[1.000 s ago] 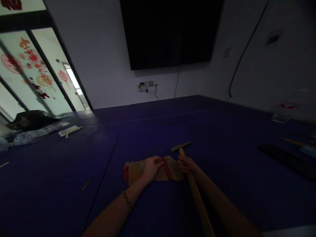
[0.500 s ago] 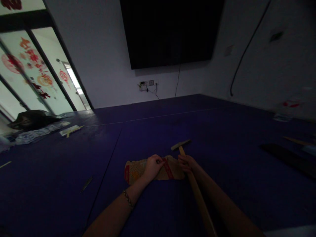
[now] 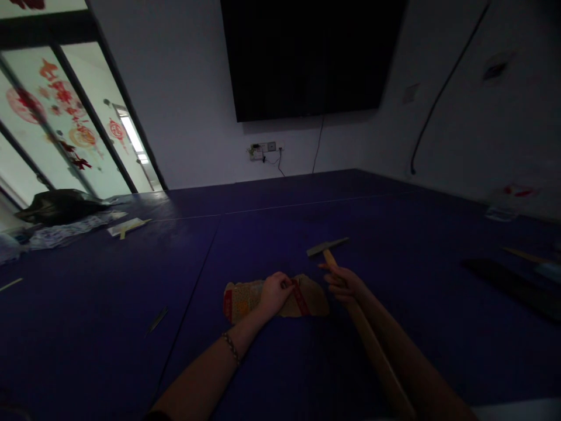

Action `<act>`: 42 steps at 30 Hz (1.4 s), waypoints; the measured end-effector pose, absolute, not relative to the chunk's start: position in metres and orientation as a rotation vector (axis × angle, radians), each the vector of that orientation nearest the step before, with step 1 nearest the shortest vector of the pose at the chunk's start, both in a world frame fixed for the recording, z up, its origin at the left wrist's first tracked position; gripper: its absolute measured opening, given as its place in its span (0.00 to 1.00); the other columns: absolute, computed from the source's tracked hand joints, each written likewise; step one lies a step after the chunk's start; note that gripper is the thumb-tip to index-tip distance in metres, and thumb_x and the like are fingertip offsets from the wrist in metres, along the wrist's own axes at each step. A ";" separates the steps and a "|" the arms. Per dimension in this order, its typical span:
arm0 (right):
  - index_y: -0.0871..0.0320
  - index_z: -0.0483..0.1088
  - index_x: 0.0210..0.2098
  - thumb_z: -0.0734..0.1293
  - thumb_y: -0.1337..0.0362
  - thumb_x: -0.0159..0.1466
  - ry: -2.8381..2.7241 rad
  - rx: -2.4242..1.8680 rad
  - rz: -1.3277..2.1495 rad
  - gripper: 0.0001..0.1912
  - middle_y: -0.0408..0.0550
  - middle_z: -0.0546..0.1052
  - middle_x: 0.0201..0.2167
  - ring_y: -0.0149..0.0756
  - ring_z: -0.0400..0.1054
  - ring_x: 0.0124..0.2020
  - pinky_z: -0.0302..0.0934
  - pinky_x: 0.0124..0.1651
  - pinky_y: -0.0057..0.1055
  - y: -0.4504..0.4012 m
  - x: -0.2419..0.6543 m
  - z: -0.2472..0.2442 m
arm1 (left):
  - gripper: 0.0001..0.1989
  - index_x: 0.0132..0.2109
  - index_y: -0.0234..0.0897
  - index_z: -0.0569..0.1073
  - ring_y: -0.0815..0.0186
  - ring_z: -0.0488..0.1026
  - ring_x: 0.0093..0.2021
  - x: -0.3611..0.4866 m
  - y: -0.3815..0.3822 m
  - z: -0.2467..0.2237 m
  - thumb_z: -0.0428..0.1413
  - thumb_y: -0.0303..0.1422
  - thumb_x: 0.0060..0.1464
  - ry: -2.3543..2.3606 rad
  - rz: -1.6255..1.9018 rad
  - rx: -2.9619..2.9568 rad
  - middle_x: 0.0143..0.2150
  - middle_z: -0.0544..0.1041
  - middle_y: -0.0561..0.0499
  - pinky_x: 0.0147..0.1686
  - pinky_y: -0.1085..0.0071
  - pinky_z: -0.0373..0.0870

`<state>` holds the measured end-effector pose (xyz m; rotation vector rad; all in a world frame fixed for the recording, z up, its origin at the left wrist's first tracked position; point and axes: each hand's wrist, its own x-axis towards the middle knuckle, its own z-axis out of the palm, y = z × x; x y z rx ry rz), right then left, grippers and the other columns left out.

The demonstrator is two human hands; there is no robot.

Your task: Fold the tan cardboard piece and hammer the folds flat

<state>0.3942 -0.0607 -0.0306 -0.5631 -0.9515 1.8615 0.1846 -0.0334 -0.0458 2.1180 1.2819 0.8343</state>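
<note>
While my left hand (image 3: 275, 293) is resting on the piece of cardboard (image 3: 290, 309), my right hand (image 3: 346, 285) is grasping the wooden handle of the hammer (image 3: 368, 336) just below its head (image 3: 328, 247); the handle is slanting back toward me, and the head is hanging beyond the cardboard's far edge, near its right end. My left fingers are curling in beside the cardboard's red band, thumb and fingertips drawing together; whether they are pinching something small I cannot tell in this dim light. The cardboard is lying on the purple surface (image 3: 263, 245) in front of me, its printed left part showing past my hand and its plainer right part reaching close to the hammer; a bracelet (image 3: 231, 347) is circling my left wrist. Off to my left a thin, pointed object (image 3: 158, 320) is lying by itself, and farther back a white item with a yellow strip (image 3: 128, 227) is sitting near a dark bundle (image 3: 61, 206); over on my right a long black object (image 3: 511, 285) is lying flat, while a big black screen (image 3: 315, 58) is hanging on the wall ahead.
</note>
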 end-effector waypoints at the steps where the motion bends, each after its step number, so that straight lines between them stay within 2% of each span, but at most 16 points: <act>1: 0.57 0.67 0.33 0.67 0.62 0.52 -0.955 -0.567 1.850 0.09 0.30 0.54 0.11 0.17 0.34 0.07 0.34 0.05 0.13 -0.061 0.396 -0.023 | 0.02 0.26 0.34 0.71 0.70 0.66 0.26 0.185 -0.033 -0.046 0.54 0.26 0.43 1.287 0.836 2.125 0.25 0.70 0.53 0.28 0.75 0.60; 3: 0.57 0.67 0.31 0.68 0.66 0.50 -0.943 -0.552 1.800 0.08 0.31 0.57 0.13 0.16 0.38 0.07 0.36 0.05 0.12 -0.065 0.396 -0.002 | 0.02 0.25 0.34 0.70 0.70 0.66 0.26 0.186 -0.033 -0.046 0.54 0.26 0.43 1.288 0.841 2.140 0.25 0.70 0.53 0.27 0.75 0.60; 5: 0.56 0.66 0.31 0.67 0.67 0.50 -0.903 -0.533 1.713 0.08 0.33 0.61 0.16 0.16 0.48 0.09 0.45 0.08 0.11 -0.075 0.389 0.027 | 0.02 0.25 0.34 0.70 0.70 0.66 0.27 0.187 -0.033 -0.047 0.54 0.27 0.43 1.286 0.843 2.146 0.25 0.70 0.53 0.28 0.75 0.60; 7: 0.57 0.66 0.33 0.64 0.65 0.55 -0.802 -0.615 1.557 0.06 0.40 0.67 0.21 0.23 0.61 0.17 0.57 0.15 0.16 -0.093 0.378 0.054 | 0.03 0.26 0.34 0.70 0.70 0.66 0.27 0.187 -0.033 -0.047 0.53 0.28 0.44 1.295 0.839 2.140 0.25 0.70 0.53 0.28 0.75 0.60; 8: 0.58 0.66 0.33 0.62 0.64 0.57 -0.773 -0.714 1.572 0.06 0.43 0.69 0.22 0.26 0.63 0.19 0.60 0.17 0.20 -0.103 0.373 0.064 | 0.03 0.26 0.34 0.70 0.70 0.66 0.27 0.187 -0.033 -0.047 0.53 0.28 0.45 1.302 0.836 2.137 0.25 0.70 0.53 0.28 0.75 0.60; 10: 0.60 0.66 0.32 0.60 0.62 0.58 -0.689 -0.895 1.655 0.08 0.41 0.66 0.17 0.25 0.60 0.15 0.57 0.14 0.20 -0.121 0.365 0.072 | 0.03 0.26 0.34 0.70 0.70 0.66 0.27 0.188 -0.033 -0.047 0.53 0.28 0.44 1.309 0.831 2.133 0.26 0.70 0.53 0.28 0.75 0.59; 11: 0.59 0.65 0.29 0.60 0.63 0.58 -0.655 -0.910 1.672 0.06 0.37 0.61 0.12 0.23 0.56 0.11 0.52 0.11 0.17 -0.128 0.364 0.070 | 0.02 0.26 0.34 0.71 0.70 0.66 0.27 0.188 -0.033 -0.047 0.54 0.27 0.44 1.308 0.831 2.134 0.26 0.70 0.53 0.28 0.76 0.59; 14: 0.58 0.61 0.23 0.62 0.66 0.55 -0.656 -0.877 1.736 0.06 0.32 0.54 0.10 0.20 0.47 0.08 0.43 0.08 0.15 -0.139 0.366 0.060 | 0.02 0.25 0.34 0.71 0.70 0.66 0.27 0.189 -0.033 -0.047 0.54 0.27 0.43 1.300 0.829 2.141 0.26 0.71 0.53 0.28 0.76 0.59; 17: 0.57 0.61 0.25 0.65 0.66 0.51 -0.787 -0.896 1.734 0.06 0.31 0.56 0.10 0.20 0.48 0.08 0.45 0.09 0.16 -0.145 0.370 0.060 | 0.02 0.26 0.34 0.71 0.70 0.66 0.27 0.190 -0.033 -0.047 0.54 0.28 0.44 1.299 0.830 2.144 0.26 0.70 0.53 0.27 0.76 0.59; 20: 0.55 0.62 0.33 0.68 0.64 0.49 -0.728 -0.940 1.663 0.13 0.33 0.63 0.15 0.19 0.51 0.09 0.47 0.10 0.16 -0.158 0.367 0.065 | 0.03 0.26 0.34 0.72 0.70 0.66 0.27 0.190 -0.034 -0.048 0.53 0.27 0.44 1.295 0.838 2.136 0.26 0.71 0.53 0.27 0.76 0.59; 22: 0.56 0.60 0.28 0.68 0.60 0.49 -0.682 -1.036 1.723 0.12 0.31 0.59 0.12 0.18 0.47 0.07 0.44 0.08 0.16 -0.168 0.362 0.062 | 0.03 0.26 0.34 0.72 0.70 0.67 0.27 0.191 -0.034 -0.048 0.54 0.27 0.44 1.296 0.832 2.135 0.26 0.71 0.53 0.27 0.76 0.59; 24: 0.55 0.54 0.20 0.68 0.56 0.45 -0.702 -1.082 1.794 0.17 0.29 0.53 0.08 0.18 0.41 0.05 0.40 0.06 0.16 -0.177 0.354 0.056 | 0.03 0.26 0.34 0.72 0.70 0.67 0.27 0.191 -0.033 -0.049 0.54 0.27 0.43 1.296 0.824 2.128 0.26 0.71 0.53 0.27 0.76 0.60; 25: 0.55 0.53 0.20 0.68 0.55 0.45 -0.723 -1.119 1.772 0.18 0.29 0.52 0.08 0.17 0.39 0.05 0.39 0.05 0.16 -0.181 0.348 0.053 | 0.03 0.26 0.34 0.72 0.70 0.67 0.27 0.192 -0.033 -0.049 0.54 0.27 0.43 1.293 0.822 2.122 0.26 0.71 0.53 0.28 0.76 0.60; 30: 0.56 0.56 0.28 0.64 0.55 0.47 -0.878 -1.340 1.431 0.15 0.28 0.52 0.10 0.18 0.42 0.07 0.37 0.07 0.16 -0.191 0.310 0.040 | 0.03 0.26 0.35 0.73 0.69 0.68 0.28 0.191 -0.032 -0.050 0.55 0.28 0.43 1.291 0.849 2.090 0.26 0.72 0.53 0.29 0.75 0.61; 37: 0.56 0.55 0.27 0.58 0.54 0.45 -0.964 -1.566 1.369 0.14 0.30 0.54 0.10 0.20 0.44 0.08 0.41 0.08 0.19 -0.191 0.281 0.034 | 0.03 0.25 0.35 0.74 0.69 0.69 0.30 0.192 -0.030 -0.052 0.55 0.25 0.42 1.280 0.872 2.060 0.28 0.74 0.53 0.32 0.75 0.63; 42: 0.56 0.54 0.27 0.55 0.56 0.45 -1.017 -1.602 1.332 0.12 0.29 0.52 0.09 0.20 0.42 0.08 0.38 0.09 0.19 -0.194 0.279 0.031 | 0.03 0.25 0.34 0.74 0.68 0.70 0.30 0.193 -0.029 -0.053 0.56 0.24 0.41 1.296 0.881 2.045 0.28 0.74 0.52 0.32 0.74 0.63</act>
